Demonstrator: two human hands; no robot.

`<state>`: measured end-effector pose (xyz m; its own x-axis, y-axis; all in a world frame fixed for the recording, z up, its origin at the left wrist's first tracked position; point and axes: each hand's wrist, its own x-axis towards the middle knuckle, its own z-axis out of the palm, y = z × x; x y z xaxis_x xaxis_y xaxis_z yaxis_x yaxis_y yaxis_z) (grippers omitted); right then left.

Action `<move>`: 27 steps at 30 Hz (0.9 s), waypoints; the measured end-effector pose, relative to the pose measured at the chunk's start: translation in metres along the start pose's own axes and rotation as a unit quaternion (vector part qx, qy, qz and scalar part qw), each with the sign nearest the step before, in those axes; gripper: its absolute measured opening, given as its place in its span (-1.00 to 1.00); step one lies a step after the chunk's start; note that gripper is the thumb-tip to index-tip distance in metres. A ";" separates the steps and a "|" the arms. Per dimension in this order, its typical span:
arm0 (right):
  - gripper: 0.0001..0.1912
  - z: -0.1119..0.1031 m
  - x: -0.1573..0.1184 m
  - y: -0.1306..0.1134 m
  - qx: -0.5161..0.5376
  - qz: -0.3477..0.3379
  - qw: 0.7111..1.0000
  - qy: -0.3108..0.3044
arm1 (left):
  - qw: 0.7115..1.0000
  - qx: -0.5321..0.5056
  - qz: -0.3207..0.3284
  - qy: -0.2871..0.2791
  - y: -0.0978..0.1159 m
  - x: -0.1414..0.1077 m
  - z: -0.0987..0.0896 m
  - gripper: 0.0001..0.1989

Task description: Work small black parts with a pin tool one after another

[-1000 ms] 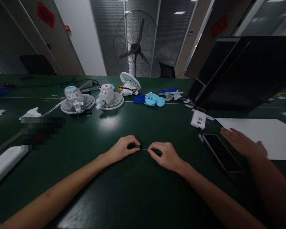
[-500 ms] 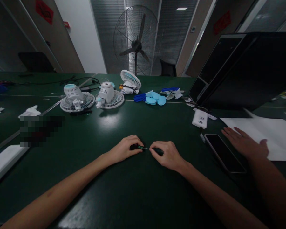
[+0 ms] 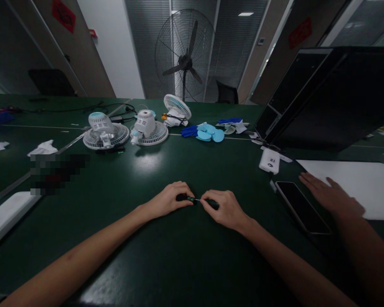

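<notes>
The left hand [image 3: 169, 199] pinches a small dark part [image 3: 190, 198]; right of it, the right hand [image 3: 224, 207] grips a dark-handled tool [image 3: 213, 204], its shaft now nearer, so probably engaging.

Your left hand [image 3: 173, 199] points toward two o'clock, bent and pinched; your right hand [image 3: 223, 207], curled, points toward ten.

Office-like workroom, blinds [image 3: 150, 47] on glazing, chairs [image 3: 53, 82] (2, dark), long green worktable [image 3: 153, 264].
</notes>
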<state>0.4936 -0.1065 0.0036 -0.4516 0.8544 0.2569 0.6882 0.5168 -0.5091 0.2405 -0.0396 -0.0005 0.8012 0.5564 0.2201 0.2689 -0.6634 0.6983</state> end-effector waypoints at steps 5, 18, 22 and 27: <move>-0.86 0.003 0.002 0.001 -0.003 -0.002 1.000 -0.001 | 1.000 0.003 0.001 -0.001 -0.001 0.001 0.001 -0.80; -0.84 0.002 0.005 -0.007 -0.010 -0.010 1.000 -0.001 | 1.000 -0.010 -0.006 0.004 -0.001 0.002 0.001 -0.82; -0.84 0.002 0.006 -0.006 0.044 0.014 0.999 0.015 | 1.000 -0.010 -0.014 0.007 0.000 0.001 0.001 -0.81; -0.84 0.002 0.007 -0.007 0.041 0.023 0.999 0.012 | 1.000 0.004 -0.027 0.007 -0.001 0.001 0.001 -0.80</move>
<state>0.4844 -0.1043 0.0076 -0.4054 0.8790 0.2511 0.6584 0.4713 -0.5868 0.2418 -0.0394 -0.0016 0.7779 0.5982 0.1924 0.3151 -0.6363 0.7042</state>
